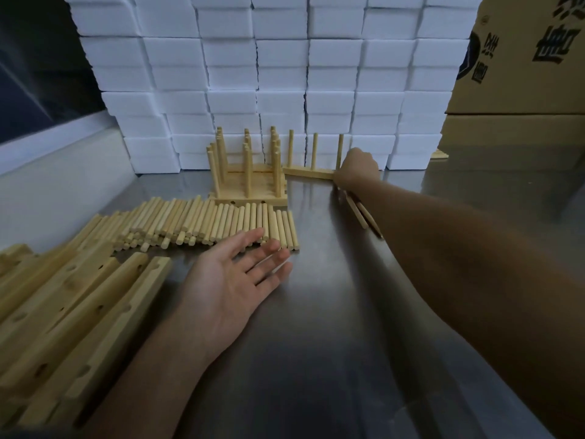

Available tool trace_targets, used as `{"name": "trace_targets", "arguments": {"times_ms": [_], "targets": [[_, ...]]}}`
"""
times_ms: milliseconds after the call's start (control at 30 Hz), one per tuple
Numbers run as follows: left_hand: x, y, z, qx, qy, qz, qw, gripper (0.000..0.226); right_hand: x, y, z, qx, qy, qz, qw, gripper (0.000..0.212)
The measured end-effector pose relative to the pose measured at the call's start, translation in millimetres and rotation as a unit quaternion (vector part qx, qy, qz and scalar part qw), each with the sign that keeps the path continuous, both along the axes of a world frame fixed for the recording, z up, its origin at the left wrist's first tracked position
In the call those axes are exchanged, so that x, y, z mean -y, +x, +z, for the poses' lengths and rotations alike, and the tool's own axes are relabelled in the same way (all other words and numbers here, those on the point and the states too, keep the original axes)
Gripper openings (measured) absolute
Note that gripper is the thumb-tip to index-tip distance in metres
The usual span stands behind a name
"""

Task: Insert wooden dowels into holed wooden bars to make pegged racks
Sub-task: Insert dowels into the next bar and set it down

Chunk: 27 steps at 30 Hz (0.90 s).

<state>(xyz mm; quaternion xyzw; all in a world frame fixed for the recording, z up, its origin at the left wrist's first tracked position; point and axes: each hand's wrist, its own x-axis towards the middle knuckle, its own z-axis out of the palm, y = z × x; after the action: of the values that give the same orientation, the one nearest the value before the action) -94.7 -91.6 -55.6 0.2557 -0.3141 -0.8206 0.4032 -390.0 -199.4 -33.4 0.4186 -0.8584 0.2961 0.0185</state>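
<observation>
My right hand (357, 169) reaches far across the steel table and grips the right end of a pegged rack (308, 172) with three upright dowels; two or three spare dowels (361, 213) stick out from under that hand. To its left stands a group of finished pegged racks (248, 172) set close together. A wide pile of loose dowels (202, 224) lies at the centre left. My left hand (234, 280) is palm up with straight fingers, its fingertips touching the near ends of the rightmost dowels. Holed wooden bars (69, 315) lie heaped at the lower left.
A wall of stacked white foam blocks (278, 74) closes the back of the steel table (332, 343). Brown cardboard boxes (522, 74) stand at the back right. A dark window and a pale ledge (47, 144) run along the left.
</observation>
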Motion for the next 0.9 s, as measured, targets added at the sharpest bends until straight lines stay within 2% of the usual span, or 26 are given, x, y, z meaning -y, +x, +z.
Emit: {"name": "trace_targets", "arguments": {"times_ms": [100, 167, 267, 400, 600, 900], "targets": [[0.2, -0.1, 1.1, 0.003, 0.0, -0.002, 1.0, 0.031, 5.1, 3.2, 2.4, 0.022, -0.006, 0.0, 1.0, 0.016], [-0.1, -0.1, 1.2, 0.003, 0.0, -0.002, 1.0, 0.031, 4.9, 6.1, 2.4, 0.026, 0.017, 0.015, 0.999, 0.006], [-0.7, -0.3, 1.3, 0.004, -0.002, -0.004, 1.0, 0.031, 3.4, 7.7, 0.6, 0.032, 0.054, 0.04, 0.997, 0.023], [-0.8, -0.5, 1.0, 0.001, -0.004, -0.004, 1.0, 0.031, -4.2, 9.2, 3.9, 0.03, 0.073, 0.062, 0.995, 0.028], [-0.8, -0.1, 0.8, 0.01, -0.002, -0.003, 1.0, 0.031, -27.4, 11.9, 17.0, 0.004, 0.069, 0.084, 0.994, 0.021], [-6.8, 0.4, 5.2, 0.003, 0.005, -0.005, 1.0, 0.028, -89.4, 29.3, 10.3, -0.025, 0.039, 0.095, 0.994, 0.024]]}}
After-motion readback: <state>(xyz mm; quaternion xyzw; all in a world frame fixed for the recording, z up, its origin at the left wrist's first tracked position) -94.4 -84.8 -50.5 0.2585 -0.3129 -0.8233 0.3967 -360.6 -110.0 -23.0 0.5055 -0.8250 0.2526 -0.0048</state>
